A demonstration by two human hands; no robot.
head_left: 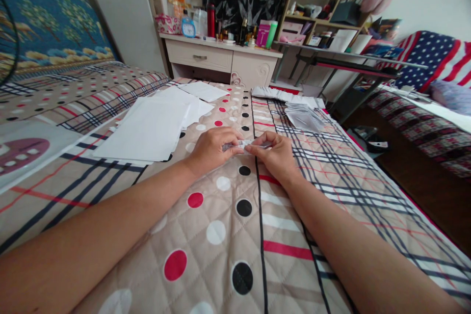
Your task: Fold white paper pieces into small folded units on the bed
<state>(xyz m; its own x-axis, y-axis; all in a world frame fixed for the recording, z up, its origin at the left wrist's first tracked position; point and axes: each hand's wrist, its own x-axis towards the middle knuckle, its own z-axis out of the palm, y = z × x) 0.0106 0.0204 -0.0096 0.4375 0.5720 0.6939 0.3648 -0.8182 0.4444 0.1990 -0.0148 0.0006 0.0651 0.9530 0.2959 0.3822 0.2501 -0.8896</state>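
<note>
In the middle of the bed, both my hands pinch a small folded strip of paper just above the quilted bedspread. My left hand has its thumb and fingers closed on the strip's left end. Closed on the right end is my right hand, its thumb near the strip's middle. The fingers cover most of the strip. A spread pile of white paper sheets lies to the left of my left hand. Beyond my right hand rest a stack of folded papers and a longer row of folded white paper.
A white dresser with bottles and an alarm clock stands past the bed's far end. To the right are a desk and a sofa with a flag-patterned cover. A plastic bag lies at the left edge.
</note>
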